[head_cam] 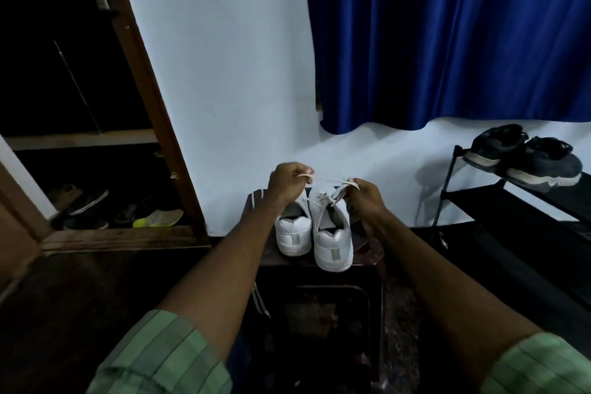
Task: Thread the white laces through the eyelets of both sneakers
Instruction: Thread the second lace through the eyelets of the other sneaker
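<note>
Pinching white lace [326, 182] | between both hands' fingers [307, 173] (above sneakers [315, 233])

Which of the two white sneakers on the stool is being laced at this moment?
The right sneaker: the white lace stretched between the left hand and right hand runs down to its eyelets. The left sneaker is untouched.

— What are you wearing on your arms?

— Your left sleeve [163, 358] is pale green cloth with darker lines crossing it in a check, and its cuff is pushed up towards the elbow.

— And the other side?

— Your right sleeve [540, 365] matches it: same green check, same folded cuff. Below both cuffs your forearms are bare, and your left hand [287, 181] and right hand [364, 198] are ungloved.
</note>
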Action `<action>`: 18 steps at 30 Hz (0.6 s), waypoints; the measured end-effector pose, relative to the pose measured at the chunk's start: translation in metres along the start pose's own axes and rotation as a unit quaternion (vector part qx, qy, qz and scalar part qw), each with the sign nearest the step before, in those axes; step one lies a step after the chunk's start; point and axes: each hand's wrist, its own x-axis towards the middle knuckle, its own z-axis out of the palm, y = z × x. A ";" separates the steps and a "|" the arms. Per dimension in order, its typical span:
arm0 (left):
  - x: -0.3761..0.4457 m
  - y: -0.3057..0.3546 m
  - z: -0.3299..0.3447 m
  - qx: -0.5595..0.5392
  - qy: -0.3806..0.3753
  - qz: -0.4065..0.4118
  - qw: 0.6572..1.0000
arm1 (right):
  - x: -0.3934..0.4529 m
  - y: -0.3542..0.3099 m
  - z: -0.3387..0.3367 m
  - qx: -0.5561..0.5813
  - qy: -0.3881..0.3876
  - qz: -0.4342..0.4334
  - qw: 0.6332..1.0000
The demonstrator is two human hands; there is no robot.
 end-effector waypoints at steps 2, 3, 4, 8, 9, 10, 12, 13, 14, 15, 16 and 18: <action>-0.014 -0.010 0.013 -0.142 -0.061 -0.110 0.982 | -0.003 0.011 0.006 0.101 0.028 0.066 0.992; -0.018 -0.011 0.018 -0.212 -0.065 -0.151 0.963 | -0.003 0.016 0.010 0.141 0.039 0.093 0.985; -0.018 -0.014 0.023 -0.269 -0.047 -0.177 0.946 | 0.000 0.023 0.013 0.177 0.049 0.113 0.976; -0.011 -0.012 0.035 -0.198 0.029 -0.171 0.965 | 0.007 0.024 0.026 0.265 0.078 0.144 0.950; -0.009 -0.014 0.038 -0.124 0.040 -0.142 0.981 | 0.008 0.022 0.028 0.269 0.088 0.147 0.948; -0.007 -0.017 0.041 -0.056 0.056 -0.113 0.990 | 0.007 0.020 0.030 0.272 0.101 0.149 0.945; -0.006 -0.019 0.046 -0.009 0.105 -0.086 0.991 | 0.008 0.020 0.033 0.287 0.129 0.146 0.938; -0.007 -0.017 0.047 -0.015 0.137 -0.085 0.987 | 0.008 0.021 0.035 0.301 0.144 0.145 0.931; -0.006 -0.015 0.048 -0.026 0.167 -0.087 0.982 | 0.009 0.022 0.037 0.311 0.161 0.142 0.926; -0.005 -0.015 0.048 -0.037 0.187 -0.087 0.978 | 0.009 0.023 0.039 0.323 0.175 0.138 0.920; -0.005 -0.016 0.049 -0.043 0.193 -0.087 0.976 | 0.009 0.022 0.041 0.333 0.186 0.132 0.915; -0.002 -0.022 0.051 -0.043 0.179 -0.083 0.979 | 0.006 0.021 0.041 0.326 0.188 0.129 0.918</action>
